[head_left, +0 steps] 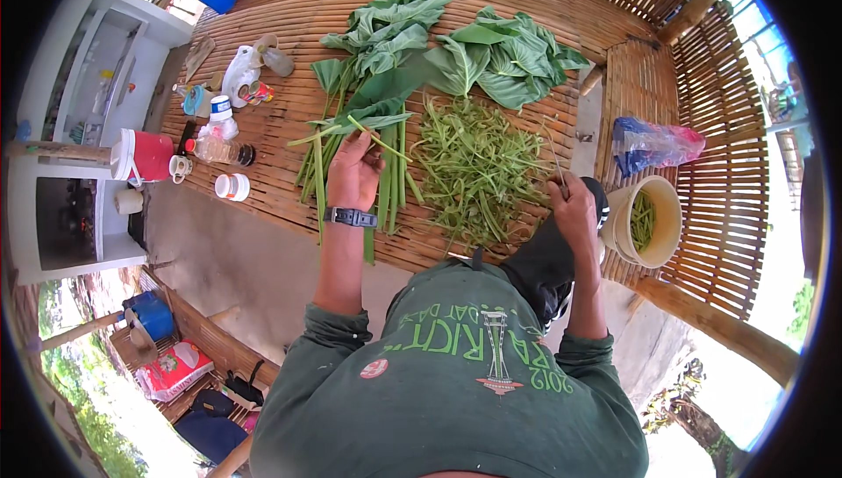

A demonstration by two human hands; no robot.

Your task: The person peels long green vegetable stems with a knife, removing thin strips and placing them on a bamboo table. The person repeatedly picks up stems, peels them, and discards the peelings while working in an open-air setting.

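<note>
My left hand (354,167), with a dark watch at the wrist, pinches a green leaf stalk (386,144) over a bundle of long stalks (393,181) with big leaves. Off to the right, my right hand (574,212) is closed around a thin knife (554,149), its narrow blade pointing away from me. Between the hands a wide heap of green peelings and strips (478,175) lies on the bamboo slat table (289,101). Beyond are two piles of large green leaves, one on the left (390,35) and one on the right (509,57).
A cream bucket (665,219) with cut green pieces inside stands at the right, near a blue and pink plastic bag (658,145). Along the table's left side are a plastic bottle (219,151), a white jar (232,187), a mug (179,168) and a red jug (149,156).
</note>
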